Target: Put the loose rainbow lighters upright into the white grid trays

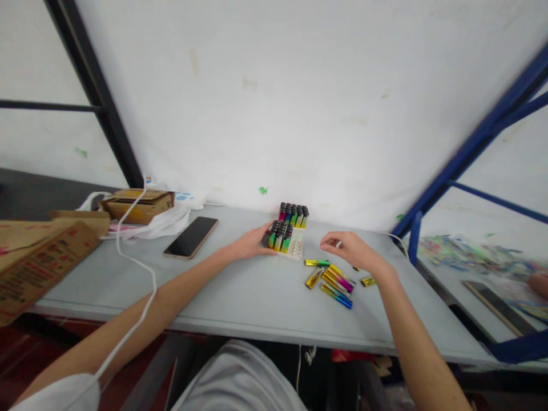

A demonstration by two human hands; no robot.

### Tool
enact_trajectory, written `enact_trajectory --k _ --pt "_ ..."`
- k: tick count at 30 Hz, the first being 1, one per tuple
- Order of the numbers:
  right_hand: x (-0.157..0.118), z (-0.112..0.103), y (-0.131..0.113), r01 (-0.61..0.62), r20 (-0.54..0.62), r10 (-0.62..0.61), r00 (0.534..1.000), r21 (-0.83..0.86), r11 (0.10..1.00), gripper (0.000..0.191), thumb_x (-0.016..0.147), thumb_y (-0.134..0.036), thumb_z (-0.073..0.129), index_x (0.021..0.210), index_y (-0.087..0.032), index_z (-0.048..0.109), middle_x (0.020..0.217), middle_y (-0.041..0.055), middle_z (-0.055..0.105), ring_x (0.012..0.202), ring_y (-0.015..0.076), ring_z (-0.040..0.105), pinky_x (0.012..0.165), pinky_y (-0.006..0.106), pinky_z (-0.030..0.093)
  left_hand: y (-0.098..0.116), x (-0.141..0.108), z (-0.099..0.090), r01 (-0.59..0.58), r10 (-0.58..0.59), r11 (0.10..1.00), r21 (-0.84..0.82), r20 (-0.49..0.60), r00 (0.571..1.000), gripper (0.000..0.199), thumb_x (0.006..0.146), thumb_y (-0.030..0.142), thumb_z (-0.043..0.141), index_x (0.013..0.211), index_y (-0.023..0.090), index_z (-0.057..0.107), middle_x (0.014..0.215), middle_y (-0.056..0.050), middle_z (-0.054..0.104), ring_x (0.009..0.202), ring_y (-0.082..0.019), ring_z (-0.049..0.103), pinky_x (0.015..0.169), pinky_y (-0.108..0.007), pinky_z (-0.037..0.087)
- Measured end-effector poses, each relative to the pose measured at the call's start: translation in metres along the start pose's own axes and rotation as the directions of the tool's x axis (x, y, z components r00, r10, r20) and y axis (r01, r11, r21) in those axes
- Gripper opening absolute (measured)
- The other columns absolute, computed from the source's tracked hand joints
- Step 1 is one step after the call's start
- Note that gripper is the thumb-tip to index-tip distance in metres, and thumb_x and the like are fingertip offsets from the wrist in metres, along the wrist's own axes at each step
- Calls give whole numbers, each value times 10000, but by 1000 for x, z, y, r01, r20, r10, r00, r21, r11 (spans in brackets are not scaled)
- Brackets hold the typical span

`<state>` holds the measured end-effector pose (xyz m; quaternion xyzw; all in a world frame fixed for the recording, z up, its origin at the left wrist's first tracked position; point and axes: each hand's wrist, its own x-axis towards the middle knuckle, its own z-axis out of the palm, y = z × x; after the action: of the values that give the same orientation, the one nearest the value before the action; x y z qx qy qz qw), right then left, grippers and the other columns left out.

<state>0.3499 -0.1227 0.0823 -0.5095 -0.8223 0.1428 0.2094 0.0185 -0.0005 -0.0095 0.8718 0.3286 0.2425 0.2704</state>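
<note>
Several lighters [280, 241] stand in a tray [295, 249], seemingly mid-filling.
Left hand [249, 243] clasps it; right hand's [349, 248] fingers curl loosely, apparently empty; picking a loose lighter [337, 297] seems due.

A grey workbench [257, 302] and blue frame [471, 144] suggest a workshop.

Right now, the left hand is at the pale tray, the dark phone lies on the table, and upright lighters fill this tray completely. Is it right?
Not completely: the upright lighters fill only part of the pale tray; the head view shows bare space at its right side. The left hand is at the tray and the dark phone lies on the table, as you say.
</note>
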Motion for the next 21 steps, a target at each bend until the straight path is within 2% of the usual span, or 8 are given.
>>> enact_trajectory --k 4,7,9,12,15,17,21 --pt "-19 16 21 -29 47 32 998 -58 998 247 984 -376 656 1054 -196 811 1039 100 790 895 239 721 865 355 557 0 2 1 7 -7 1000 8 6 1000 1139 765 605 831 1656 183 261 1546 -158 584 1386 -398 586 1151 -472 467" --pt "-16 34 33 -24 66 29 997 -74 997 226 962 -338 684 1093 -203 809 1106 109 780 967 256 720 904 377 556 1 2 1 -15 15 1000 6 1 1000 1117 789 600 817 1655 165 261 1516 -166 609 1381 -402 587 1126 -462 483" --pt "-8 41 38 -3 118 12 993 -72 997 188 954 -314 691 1048 -202 809 1075 102 782 958 253 719 924 378 544 2 1 -1 -32 32 999 -5 6 999 1099 808 597 806 1653 153 262 1494 -167 626 1374 -396 593 1119 -457 486" --pt "3 43 43 -8 177 18 984 -53 999 131 931 -298 709 967 -194 779 1007 92 779 913 249 714 896 366 531 4 -1 -5 -38 38 999 -13 21 999 1106 789 599 821 1650 180 267 1469 -147 647 1327 -369 631 1103 -440 497" --pt "6 38 46 -65 156 69 985 -30 997 125 911 -311 718 953 -193 707 966 86 760 866 243 689 824 355 517 4 -3 -10 -30 30 1000 -2 31 999 1103 774 614 821 1645 203 283 1420 -125 680 1265 -352 672 1070 -419 514" --pt "5 35 46 -104 122 100 988 27 994 157 937 -357 681 964 -206 646 895 59 732 794 222 656 757 341 499 4 -4 -11 -29 29 1000 9 29 999 1098 768 625 820 1639 205 300 1393 -121 696 1239 -356 685 1052 -418 524" --pt "6 31 39 -110 -4 118 993 334 936 253 973 -477 605 1005 -228 570 766 -17 632 656 167 567 658 310 461 2 -4 -12 -53 52 998 23 26 998 1065 767 617 830 1623 222 335 1372 -116 709 1228 -364 689 1037 -423 535"
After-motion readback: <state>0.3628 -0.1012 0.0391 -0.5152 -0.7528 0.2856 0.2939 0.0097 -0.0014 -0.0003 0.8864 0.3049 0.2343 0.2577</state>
